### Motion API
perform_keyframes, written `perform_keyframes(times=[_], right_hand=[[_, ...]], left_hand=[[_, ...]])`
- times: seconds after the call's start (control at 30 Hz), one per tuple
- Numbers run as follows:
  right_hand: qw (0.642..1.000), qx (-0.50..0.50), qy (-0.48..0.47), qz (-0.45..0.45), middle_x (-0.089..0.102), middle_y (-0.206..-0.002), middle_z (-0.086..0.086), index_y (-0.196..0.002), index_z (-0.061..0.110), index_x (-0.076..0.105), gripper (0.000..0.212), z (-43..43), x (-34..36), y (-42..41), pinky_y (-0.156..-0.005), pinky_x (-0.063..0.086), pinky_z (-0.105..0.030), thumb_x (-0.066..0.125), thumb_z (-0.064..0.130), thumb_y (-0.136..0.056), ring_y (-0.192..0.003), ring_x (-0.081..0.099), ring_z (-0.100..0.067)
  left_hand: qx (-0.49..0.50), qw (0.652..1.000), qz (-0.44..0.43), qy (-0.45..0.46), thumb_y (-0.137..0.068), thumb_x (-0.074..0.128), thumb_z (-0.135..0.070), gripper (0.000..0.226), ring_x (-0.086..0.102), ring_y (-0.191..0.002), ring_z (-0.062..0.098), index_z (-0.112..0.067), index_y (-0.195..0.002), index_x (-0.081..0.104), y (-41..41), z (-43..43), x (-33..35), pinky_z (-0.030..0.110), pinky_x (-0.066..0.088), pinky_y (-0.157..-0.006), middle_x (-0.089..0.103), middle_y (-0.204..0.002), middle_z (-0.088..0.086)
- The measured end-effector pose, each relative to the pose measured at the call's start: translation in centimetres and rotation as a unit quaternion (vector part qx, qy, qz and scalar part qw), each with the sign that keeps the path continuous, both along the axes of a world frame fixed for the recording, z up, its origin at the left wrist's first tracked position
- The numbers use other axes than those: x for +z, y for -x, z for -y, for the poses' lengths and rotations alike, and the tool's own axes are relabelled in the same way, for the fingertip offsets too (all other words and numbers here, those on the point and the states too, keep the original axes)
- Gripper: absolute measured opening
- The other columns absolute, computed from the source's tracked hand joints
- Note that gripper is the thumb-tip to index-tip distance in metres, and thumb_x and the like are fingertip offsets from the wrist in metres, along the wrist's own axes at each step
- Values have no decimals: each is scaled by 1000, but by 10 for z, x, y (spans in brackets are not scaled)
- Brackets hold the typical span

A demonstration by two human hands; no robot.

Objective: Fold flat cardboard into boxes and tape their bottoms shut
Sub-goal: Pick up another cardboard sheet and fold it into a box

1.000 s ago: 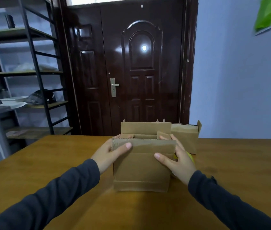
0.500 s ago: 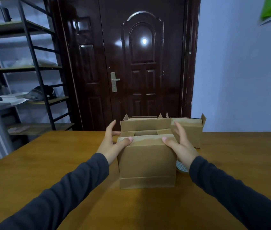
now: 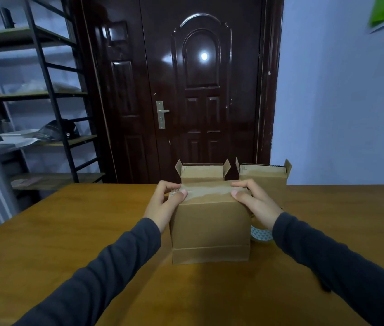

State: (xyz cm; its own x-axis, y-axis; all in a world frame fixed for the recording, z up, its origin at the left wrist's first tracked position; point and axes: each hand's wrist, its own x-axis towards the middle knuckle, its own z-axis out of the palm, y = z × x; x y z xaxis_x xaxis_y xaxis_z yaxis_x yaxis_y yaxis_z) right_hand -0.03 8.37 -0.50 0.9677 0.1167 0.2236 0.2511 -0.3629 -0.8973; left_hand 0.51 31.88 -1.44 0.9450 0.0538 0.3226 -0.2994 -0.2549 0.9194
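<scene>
Flaps point(image 3: 207, 191) now lie folded shut; left hand point(image 3: 162, 205) and right hand point(image 3: 255, 203) clasp cardboard box point(image 3: 209, 228) top corners, fingers curled over.

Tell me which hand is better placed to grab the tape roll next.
Right. The tape roll lies beside the box, just below the right hand; the left hand sits on the far side.

both hands point(image 3: 209, 203) gripping cardboard box point(image 3: 210, 228) top, 2 boxes point(image 3: 233, 174) behind, wood table point(image 3: 92, 227)
</scene>
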Motion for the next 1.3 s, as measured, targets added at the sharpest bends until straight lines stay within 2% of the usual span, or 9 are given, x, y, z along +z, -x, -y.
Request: perform_keyframes(times=[0.13, 0.37, 0.47, 0.57, 0.7, 0.9, 1.0, 1.1, 1.3], right_hand=[[995, -11, -100, -15, 43, -134, 0, -118, 31, 53, 23, -9, -8, 3, -108, 35, -44, 48, 27, -96, -124, 42, -21], [971, -22, -230, -58, 50, -121, 7, -105, 36, 62, 21, -16, -13, 7, -107, 38, -49, 54, 22, -92, -119, 48, -24], [970, -28, -236, -57, 51, -118, 6, -105, 35, 63, 22, -16, -15, 10, -105, 40, -49, 54, 21, -91, -115, 50, -24], [973, -42, -221, -48, 47, -112, 15, -102, 38, 60, 22, -17, -19, 11, -101, 42, -44, 52, 21, -91, -112, 48, -19], [977, -43, -203, -42, 40, -104, 21, -102, 38, 57, 21, -17, -25, 18, -83, 39, -32, 52, 21, -92, -98, 43, -6], [976, -45, -206, -51, 46, -111, 14, -104, 37, 59, 19, -19, -24, 17, -96, 39, -37, 52, 24, -92, -109, 46, -14], [974, -42, -218, -52, 46, -107, 18, -102, 38, 59, 18, -18, -25, 13, -93, 41, -36, 51, 25, -92, -106, 47, -10], [974, -38, -217, -48, 47, -116, 11, -104, 41, 59, 18, -21, -28, 12, -94, 44, -37, 52, 30, -91, -108, 48, -15], [980, -35, -195, -26, 45, -131, 3, -97, 53, 60, 27, -23, -22, 4, -106, 39, -49, 53, 46, -72, -121, 46, -21]], left_hand=[[14, 986, -34, 161, -90, 59, -22, 24, 57, -90, 14, -15, -112, 56, 4, 18, -7, 24, 43, -66, 59, -107, -1], [53, 976, 8, 210, -69, 58, -29, 44, 54, -79, 8, -8, -108, 56, 1, 31, -6, 21, 41, -61, 59, -93, -3], [54, 977, 25, 205, -66, 56, -28, 45, 54, -79, 8, -7, -106, 56, 3, 30, -7, 13, 44, -57, 58, -93, -2], [46, 977, 18, 208, -67, 56, -29, 43, 54, -81, 10, -8, -105, 56, 9, 28, -11, 21, 42, -62, 57, -95, -1], [46, 972, -14, 231, -73, 58, -28, 33, 52, -83, 13, -10, -102, 57, 21, 23, -29, 27, 39, -64, 57, -97, -1], [57, 972, -1, 226, -68, 53, -32, 36, 52, -84, 11, -11, -97, 59, 15, 25, -30, 25, 38, -67, 58, -93, -4], [47, 976, 16, 214, -68, 54, -30, 34, 53, -83, 10, -11, -96, 59, 4, 25, -23, 24, 38, -66, 58, -91, -4], [40, 979, 25, 200, -69, 53, -28, 26, 53, -82, 11, -14, -90, 61, -11, 21, -20, 24, 40, -67, 58, -90, -4], [61, 975, 55, 205, -71, 52, -25, 16, 53, -88, 12, -24, -83, 63, -31, 23, -22, 26, 41, -73, 60, -92, -6]])
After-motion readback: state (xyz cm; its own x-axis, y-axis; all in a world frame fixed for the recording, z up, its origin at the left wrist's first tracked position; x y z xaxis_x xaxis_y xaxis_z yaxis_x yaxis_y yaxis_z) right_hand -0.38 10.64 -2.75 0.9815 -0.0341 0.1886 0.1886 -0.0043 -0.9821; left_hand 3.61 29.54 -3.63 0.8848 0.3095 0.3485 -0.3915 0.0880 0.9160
